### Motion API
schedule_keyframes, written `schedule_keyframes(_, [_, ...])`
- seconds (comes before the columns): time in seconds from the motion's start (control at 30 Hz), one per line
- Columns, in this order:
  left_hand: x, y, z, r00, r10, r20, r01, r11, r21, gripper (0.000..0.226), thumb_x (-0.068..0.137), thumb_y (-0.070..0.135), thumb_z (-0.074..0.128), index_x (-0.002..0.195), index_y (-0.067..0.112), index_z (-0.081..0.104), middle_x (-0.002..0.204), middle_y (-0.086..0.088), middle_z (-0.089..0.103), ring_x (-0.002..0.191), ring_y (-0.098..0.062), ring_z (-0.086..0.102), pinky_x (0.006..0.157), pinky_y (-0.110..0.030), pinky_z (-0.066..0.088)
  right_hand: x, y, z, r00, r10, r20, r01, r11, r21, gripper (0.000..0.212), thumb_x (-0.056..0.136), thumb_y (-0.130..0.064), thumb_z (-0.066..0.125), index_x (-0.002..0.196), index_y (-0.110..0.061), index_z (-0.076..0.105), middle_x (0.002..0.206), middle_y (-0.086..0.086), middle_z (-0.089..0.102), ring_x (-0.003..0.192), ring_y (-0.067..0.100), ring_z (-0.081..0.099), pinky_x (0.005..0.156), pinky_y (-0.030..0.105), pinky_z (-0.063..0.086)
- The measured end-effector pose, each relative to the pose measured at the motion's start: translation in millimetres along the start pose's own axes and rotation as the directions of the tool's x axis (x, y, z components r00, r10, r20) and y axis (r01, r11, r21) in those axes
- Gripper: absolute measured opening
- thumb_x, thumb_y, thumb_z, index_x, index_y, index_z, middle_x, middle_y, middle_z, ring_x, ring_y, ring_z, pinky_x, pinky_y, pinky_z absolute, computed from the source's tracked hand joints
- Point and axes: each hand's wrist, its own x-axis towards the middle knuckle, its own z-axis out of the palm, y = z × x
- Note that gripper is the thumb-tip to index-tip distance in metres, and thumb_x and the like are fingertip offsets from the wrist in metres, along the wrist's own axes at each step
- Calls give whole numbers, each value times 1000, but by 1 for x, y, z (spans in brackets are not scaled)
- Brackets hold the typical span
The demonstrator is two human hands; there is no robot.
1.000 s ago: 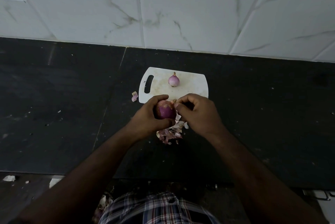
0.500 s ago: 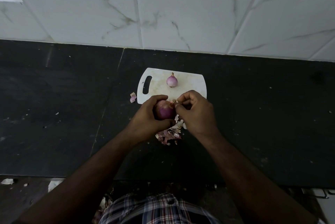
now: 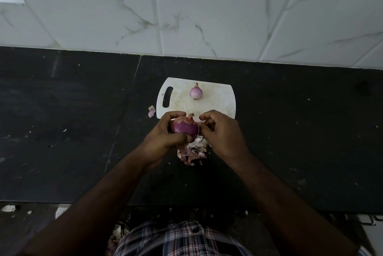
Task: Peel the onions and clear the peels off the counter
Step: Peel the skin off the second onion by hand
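My left hand [image 3: 163, 133] grips a purple onion [image 3: 184, 127] just above the counter, near the front edge of the white cutting board [image 3: 219, 100]. My right hand [image 3: 221, 131] pinches at the onion's right side, fingers curled on a strip of skin. A paler, smaller onion [image 3: 196, 92] stands on the board. Below my hands lies a pile of onion peels [image 3: 192, 151] on the black counter [image 3: 62, 131]. One loose peel [image 3: 151, 111] rests left of the board.
A white marble-tiled wall [image 3: 186, 11] rises behind the counter. More peel scraps [image 3: 117, 233] lie on the floor by my checked shirt, below the counter's front edge. A pale scrap [image 3: 8, 208] lies at the lower left.
My right hand has shifted slightly to the right off the onion's top, so more of the purple onion shows. The left hand keeps its hold.
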Motion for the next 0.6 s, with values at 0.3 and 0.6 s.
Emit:
schedule_keyframes(0.3, [0, -6, -6, 997, -59, 58, 71, 971, -229, 78, 49, 10, 76, 123, 18, 54, 130, -20, 51, 94, -29, 65, 67, -35, 49, 4, 10, 9, 992, -8, 128, 38, 972, -233, 25, 95, -27, 58, 109, -11, 71, 100, 7, 69, 93, 22, 63, 81, 38, 52])
schedule_keyframes(0.6, [-3, 5, -20, 987, -70, 144, 119, 922, -369, 71, 58, 12, 67, 128, 17, 61, 113, -13, 64, 81, -22, 63, 59, -26, 53, 0, 25, 4, 967, 84, 241, -31, 976, -214, 21, 92, -26, 66, 104, -12, 77, 101, 0, 73, 95, 17, 68, 81, 29, 52])
